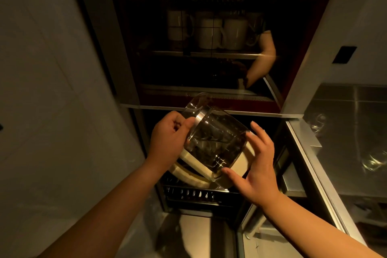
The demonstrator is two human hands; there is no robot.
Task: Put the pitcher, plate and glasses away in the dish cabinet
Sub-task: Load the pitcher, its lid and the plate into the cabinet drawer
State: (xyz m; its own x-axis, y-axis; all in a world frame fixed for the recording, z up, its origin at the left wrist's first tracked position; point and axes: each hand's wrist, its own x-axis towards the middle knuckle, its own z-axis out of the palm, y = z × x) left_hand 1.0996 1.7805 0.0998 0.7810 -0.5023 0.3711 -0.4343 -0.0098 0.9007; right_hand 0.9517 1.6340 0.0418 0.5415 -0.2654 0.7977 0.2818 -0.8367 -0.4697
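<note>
A: Where's the pitcher (213, 138) right now?

B: Middle of the frame, tilted, spout end toward the upper left, base toward the lower right. It sits in front of the open lower compartment of the dish cabinet (209, 102), not yet on any shelf.

A: Who has it?

B: The left hand (167, 142) has its grip closed on the pitcher near the metal band at the neck, thumb and fingers wrapped there. The right hand (255, 165) is spread wide, fingers apart, palm against the base side; it steadies more than it grasps.

A: What's under it?

B: Pale plates (194, 176) stacked in a dark wire rack (194, 195), just below the glass. I can't tell whether the pitcher touches them.

A: So how do I finish this well?

B: I'd keep the neck hold firm, let the right palm carry the weight, and bring it upright before setting it down, glass against plates would chip. Pick a bare spot first; it's dim in there.

A: And the rest?

B: Glasses (374, 161) appear to wait on the steel tabletop (345, 115) at the right edge. White mugs (222, 31) fill the upper shelf behind the glass door, so that level looks taken.
</note>
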